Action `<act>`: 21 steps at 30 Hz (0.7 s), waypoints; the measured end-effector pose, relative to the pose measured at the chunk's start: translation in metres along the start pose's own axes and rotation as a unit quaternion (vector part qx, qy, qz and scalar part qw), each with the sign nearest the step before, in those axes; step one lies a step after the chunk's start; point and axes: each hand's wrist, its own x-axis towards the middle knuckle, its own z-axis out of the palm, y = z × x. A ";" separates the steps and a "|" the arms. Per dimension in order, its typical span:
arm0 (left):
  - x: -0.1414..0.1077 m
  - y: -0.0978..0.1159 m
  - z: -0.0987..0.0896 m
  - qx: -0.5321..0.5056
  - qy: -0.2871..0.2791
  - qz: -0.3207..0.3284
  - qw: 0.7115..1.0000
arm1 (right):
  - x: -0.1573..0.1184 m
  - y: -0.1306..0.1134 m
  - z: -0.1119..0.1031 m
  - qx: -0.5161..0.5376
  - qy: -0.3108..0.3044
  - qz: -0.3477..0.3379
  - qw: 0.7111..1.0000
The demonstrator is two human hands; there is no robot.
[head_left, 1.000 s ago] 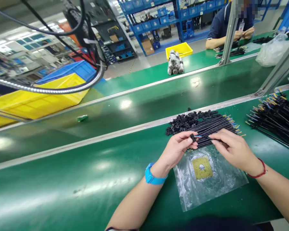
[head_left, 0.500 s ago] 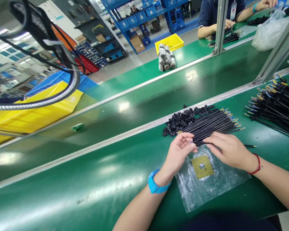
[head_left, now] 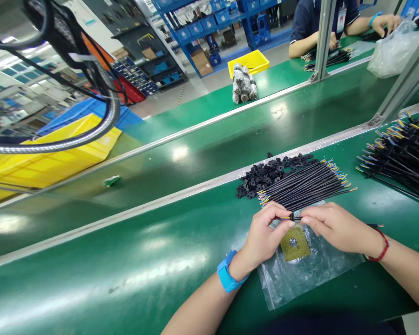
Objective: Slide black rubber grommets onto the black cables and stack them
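My left hand (head_left: 267, 230) is closed in a pinch on a small black plastic piece (head_left: 292, 217). Coloured wire ends show at this piece, by my left fingertips. Just to the right, my right hand (head_left: 345, 230) pinches a black cable (head_left: 374, 225), whose far end sticks out past the wrist. The cable meets the black piece between both hands. Beneath them lies a clear plastic bag (head_left: 321, 274) with a square yellowish plate (head_left: 296, 251) that has a round hole. Behind the hands is a row of black cables (head_left: 303, 186) with coloured wire ends.
Loose black plastic pieces (head_left: 261, 177) are heaped beside the cable row. A larger bundle of cables (head_left: 405, 149) lies at the right. A metal rail (head_left: 195, 190) crosses the green bench, with an upright post (head_left: 401, 79). Across it, a co-worker (head_left: 309, 23) handles cables.
Both hands have moved slightly down and right, away from the cable row, with the cable. The black piece and coloured wire ends now show between the fingertips.
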 end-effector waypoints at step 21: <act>0.003 0.015 0.006 -0.027 -0.058 -0.080 0.995 | -0.002 0.003 0.012 -0.203 0.159 -0.127 0.958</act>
